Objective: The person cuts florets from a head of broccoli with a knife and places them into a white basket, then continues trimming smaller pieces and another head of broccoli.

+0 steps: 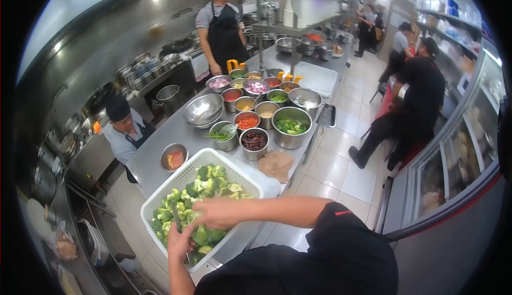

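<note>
In the near white basket (160, 201), both hands work the broccoli (205, 186): left hand (180, 241) closed on a knife (176, 219), right hand (216, 212) curled over a floret. Trimming seems underway; next cut needs a steady grip.

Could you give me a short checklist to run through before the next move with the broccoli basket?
1. White basket resting on the steel counter: ok, though its near corner seems close to the counter's end.
2. Broccoli all inside the basket: ok, none seen spilled.
3. Left hand grip: it is closed on a thin dark tool among the florets; whether that is a knife, cannot tell.
4. Right hand clear of that tool: cannot tell, it rests on the florets close by.
5. Small steel bowl beside the basket apart from it: ok.
</note>
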`<state>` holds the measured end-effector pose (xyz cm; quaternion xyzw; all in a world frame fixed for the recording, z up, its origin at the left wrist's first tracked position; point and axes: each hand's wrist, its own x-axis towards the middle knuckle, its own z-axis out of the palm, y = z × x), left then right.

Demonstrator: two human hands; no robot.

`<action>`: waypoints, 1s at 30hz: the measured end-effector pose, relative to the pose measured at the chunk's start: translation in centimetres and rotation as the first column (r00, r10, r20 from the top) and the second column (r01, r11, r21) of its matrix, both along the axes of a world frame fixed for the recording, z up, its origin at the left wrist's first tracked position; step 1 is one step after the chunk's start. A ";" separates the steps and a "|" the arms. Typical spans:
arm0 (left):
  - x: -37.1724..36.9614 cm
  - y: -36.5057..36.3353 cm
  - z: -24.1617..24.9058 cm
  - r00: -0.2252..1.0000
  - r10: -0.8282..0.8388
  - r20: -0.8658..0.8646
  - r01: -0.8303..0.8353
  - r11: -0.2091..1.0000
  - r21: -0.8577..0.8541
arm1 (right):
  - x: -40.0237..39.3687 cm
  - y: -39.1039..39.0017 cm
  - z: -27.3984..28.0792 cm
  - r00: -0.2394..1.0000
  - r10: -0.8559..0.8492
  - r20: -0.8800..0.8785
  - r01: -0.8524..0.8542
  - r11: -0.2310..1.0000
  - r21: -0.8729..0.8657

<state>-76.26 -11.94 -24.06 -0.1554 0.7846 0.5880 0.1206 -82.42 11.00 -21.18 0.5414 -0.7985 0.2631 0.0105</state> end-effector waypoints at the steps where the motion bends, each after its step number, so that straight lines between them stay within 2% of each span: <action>1: -0.1 0.0 0.0 1.000 0.008 0.003 -0.008 1.000 0.012 | 0.9 0.5 -0.6 0.999 -0.022 -0.040 0.021 1.000 -0.015; 4: -0.2 0.0 0.0 1.000 0.000 0.003 0.000 1.000 0.007 | 1.5 0.8 -1.4 0.998 -0.034 -0.060 0.028 0.995 -0.092; 7: -0.2 0.2 -0.4 1.000 0.026 -0.011 -0.026 1.000 0.017 | 1.2 0.8 -1.6 0.994 0.026 -0.105 -0.038 0.993 -0.114; 8: -0.1 0.2 -0.5 0.999 0.032 -0.017 -0.032 0.999 0.018 | 0.9 0.8 -1.6 0.998 0.055 -0.033 -0.057 0.997 -0.059; 10: -0.1 0.5 -0.3 0.998 0.041 -0.037 -0.040 0.999 0.022 | 0.6 0.6 -1.4 0.998 0.045 0.034 -0.043 0.997 -0.058; 12: 0.4 1.4 0.9 0.994 0.032 -0.102 -0.038 0.998 -0.053 | 0.9 1.2 0.1 0.993 0.039 0.109 -0.036 0.999 -0.025; 13: 0.4 2.2 1.9 0.991 0.032 -0.133 -0.044 0.995 -0.086 | 0.0 1.5 -0.6 1.000 0.007 -0.004 -0.008 0.992 -0.129; 14: 0.5 2.7 2.7 0.980 0.068 -0.189 -0.078 0.996 -0.043 | -1.1 1.4 -2.3 0.994 -0.016 -0.104 -0.009 0.972 -0.233; 15: 0.7 3.3 4.0 0.966 0.038 -0.254 -0.045 0.999 -0.020 | -0.8 0.5 -2.3 0.982 -0.024 -0.188 -0.041 0.941 -0.336; 16: 0.0 3.1 1.7 0.857 0.043 -0.513 -0.035 0.999 0.024 | -0.7 0.5 -2.9 0.992 -0.066 -0.110 0.020 0.927 -0.374; 17: -0.3 2.4 0.8 0.845 -0.008 -0.535 -0.072 0.989 -0.129 | -0.9 1.8 -1.4 0.996 -0.086 -0.023 0.070 0.913 -0.401; 18: 0.3 3.3 1.6 0.907 0.118 -0.405 -0.177 0.978 -0.111 | -1.2 2.6 -0.7 0.992 -0.113 -0.061 0.079 0.911 -0.405; 19: 0.2 2.5 0.1 0.907 0.079 -0.414 -0.196 0.949 -0.248 | -1.9 3.4 -1.1 0.994 -0.103 0.031 0.107 0.913 -0.395; 20: 0.8 3.1 0.8 0.906 0.098 -0.411 -0.218 0.941 -0.257 | -1.6 4.6 -0.9 0.987 -0.130 0.097 0.159 0.899 -0.409; 21: 1.1 3.7 1.3 0.905 0.095 -0.415 -0.222 0.937 -0.268 | -1.4 5.6 -0.6 0.958 -0.169 0.231 0.244 0.904 -0.352; 23: 1.3 3.3 -0.1 0.884 0.073 -0.461 -0.201 0.951 -0.235 | -0.9 6.3 -0.8 0.899 -0.191 0.394 0.325 0.895 -0.307; 24: 1.6 3.2 -0.2 0.917 0.091 -0.389 -0.171 0.969 -0.177 | -0.6 6.3 -0.9 0.908 -0.199 0.369 0.320 0.897 -0.305; 27: 2.7 3.5 -0.2 0.939 0.124 -0.321 -0.138 0.990 -0.021 | -0.1 5.3 -1.5 0.918 -0.179 0.353 0.303 0.892 -0.336; 30: 3.1 3.3 -0.9 0.921 0.129 -0.368 -0.143 0.990 -0.012 | 0.0 4.1 -1.5 0.917 -0.164 0.364 0.300 0.884 -0.357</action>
